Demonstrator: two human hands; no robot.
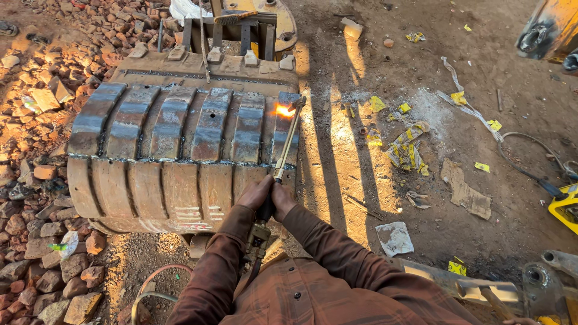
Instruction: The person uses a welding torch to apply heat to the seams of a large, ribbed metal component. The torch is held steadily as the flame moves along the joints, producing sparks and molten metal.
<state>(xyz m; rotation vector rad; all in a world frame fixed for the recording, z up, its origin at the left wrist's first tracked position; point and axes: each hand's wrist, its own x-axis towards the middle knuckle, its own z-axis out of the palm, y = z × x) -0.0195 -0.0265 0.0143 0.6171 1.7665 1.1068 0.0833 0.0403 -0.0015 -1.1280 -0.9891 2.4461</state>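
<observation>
1. Bare reddish dirt fills the yard, with broken bricks and stones piled along the left and yellow paper scraps strewn to the right.
2. An excavator bucket lies mouth-down in the middle, its rusty curved back ribbed with worn steel strips and weld seams.
3. A long cutting torch slants up from the hands; its tip burns with a bright orange flame on the bucket's right edge.
4. Left hand and right hand both wrap closed round the torch handle, touching each other.
5. Hoses below are partly cut off; the yellow machine at top right is cropped.
</observation>
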